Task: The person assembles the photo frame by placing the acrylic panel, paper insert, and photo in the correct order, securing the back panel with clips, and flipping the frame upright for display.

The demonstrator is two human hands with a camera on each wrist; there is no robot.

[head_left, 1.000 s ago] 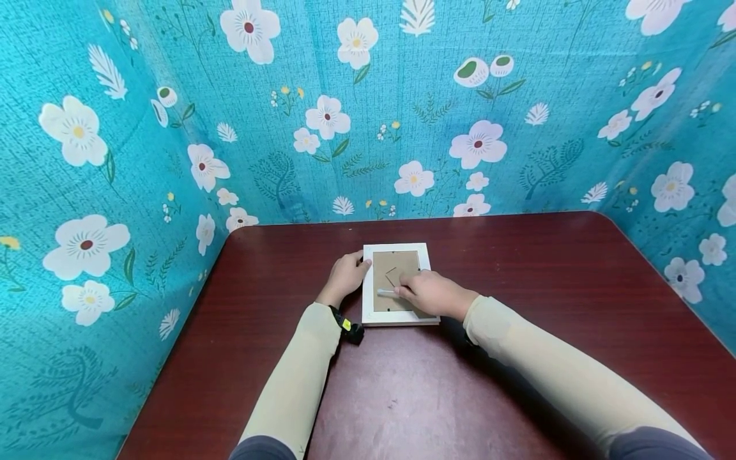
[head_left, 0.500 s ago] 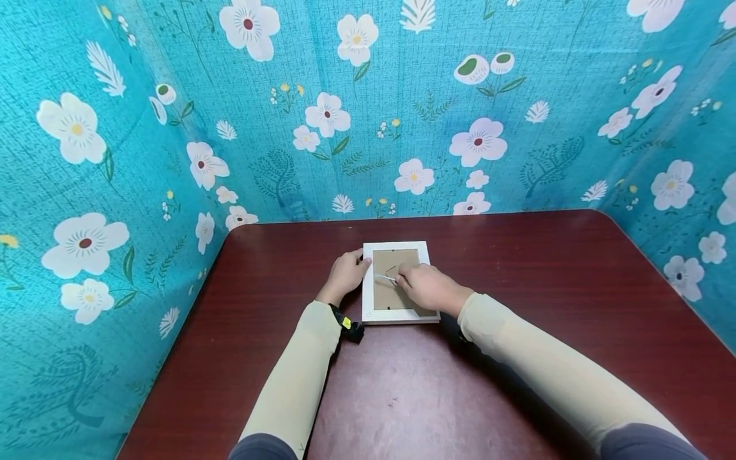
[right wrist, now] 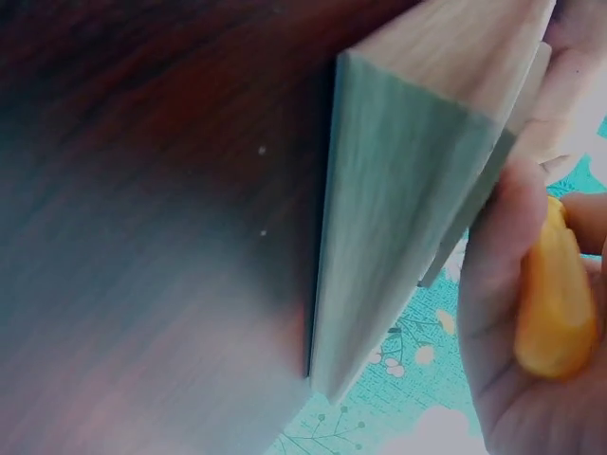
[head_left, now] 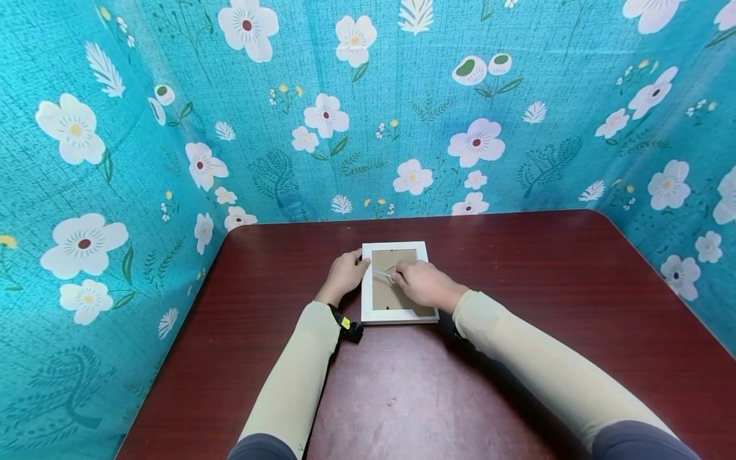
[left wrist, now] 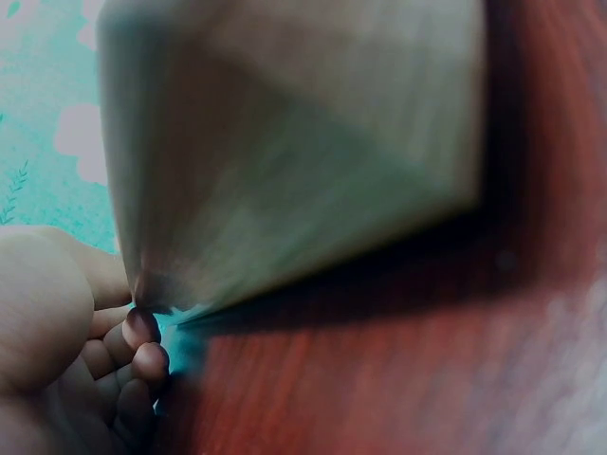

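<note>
A white picture frame (head_left: 367,300) lies face down on the table, its brown backing board (head_left: 402,299) upward. My left hand (head_left: 345,276) grips the frame's left edge, thumb on top; in the left wrist view its fingers (left wrist: 140,327) curl at the blurred edge. Over the board, my right hand (head_left: 427,284) holds a screwdriver, whose orange handle (right wrist: 555,308) lies in the palm in the right wrist view. Its thin metal shaft (head_left: 383,275) points left, with the tip near the board's left edge. Whether the tip touches anything cannot be told.
The dark red wooden table (head_left: 276,255) extends around the frame on all sides. Behind and to the left hangs a turquoise flowered cloth (head_left: 259,147). A black strap with a small device (head_left: 349,329) sits at my left wrist.
My right hand has shifted slightly up and left with the screwdriver. The shaft's tip has moved from the lower part of the board farther up its left side. My left hand stays at the frame's edge.
</note>
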